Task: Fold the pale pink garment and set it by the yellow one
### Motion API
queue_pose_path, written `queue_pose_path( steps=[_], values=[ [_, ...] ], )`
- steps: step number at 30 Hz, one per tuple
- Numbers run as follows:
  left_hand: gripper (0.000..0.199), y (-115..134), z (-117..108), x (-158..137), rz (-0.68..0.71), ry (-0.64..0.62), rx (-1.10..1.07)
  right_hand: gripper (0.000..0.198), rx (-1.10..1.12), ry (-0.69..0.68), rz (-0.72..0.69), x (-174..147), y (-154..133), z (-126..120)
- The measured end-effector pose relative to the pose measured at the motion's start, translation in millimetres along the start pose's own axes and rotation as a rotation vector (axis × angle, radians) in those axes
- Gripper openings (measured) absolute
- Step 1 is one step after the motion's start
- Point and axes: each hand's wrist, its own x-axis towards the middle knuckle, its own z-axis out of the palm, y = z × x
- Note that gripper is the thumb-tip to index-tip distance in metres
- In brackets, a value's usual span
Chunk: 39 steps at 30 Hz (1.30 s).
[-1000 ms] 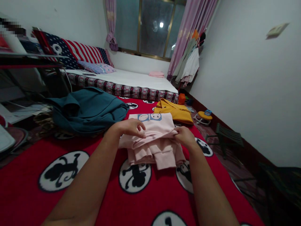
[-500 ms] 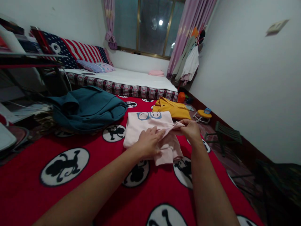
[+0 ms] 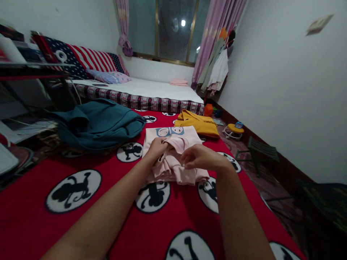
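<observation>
A pale pink garment [image 3: 173, 137] with a blue cartoon print lies partly folded on the red blanket [image 3: 81, 216]. My left hand [image 3: 155, 150] pinches a bunched fold of the pink cloth at its left side. My right hand [image 3: 202, 159] hovers over the cloth's right part, fingers curled and touching the fold. Sleeve ends [image 3: 179, 175] stick out toward me under both hands.
A teal garment [image 3: 100, 124] is heaped at the left, a yellow one [image 3: 199, 124] lies behind the pink one. A mattress [image 3: 146, 92] with pillows is at the back, a dark stool [image 3: 260, 153] and small yellow stool [image 3: 234, 130] stand on the floor at right.
My right hand has moved left from the garment's right edge to its middle, bringing the cloth over. My left hand shifted up to the fold's left side.
</observation>
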Motion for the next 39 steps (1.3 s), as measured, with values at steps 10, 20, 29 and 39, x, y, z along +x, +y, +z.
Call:
queue_pose_path(
  steps=[10,20,29,39],
  values=[
    [0.039,39,-18,-21,0.358,-0.557,0.522,0.024,-0.218,0.703,0.365,13,25,-8],
    [0.053,51,-18,-31,0.406,-0.61,0.765,0.078,-0.081,0.499,0.457,25,65,9],
    [0.048,71,-24,-43,0.304,-0.526,1.078,0.054,-0.253,0.362,0.185,4,56,-5],
    [0.029,92,-68,-42,0.255,-0.416,0.609,0.017,0.25,0.722,0.132,-14,34,-27]
  ],
)
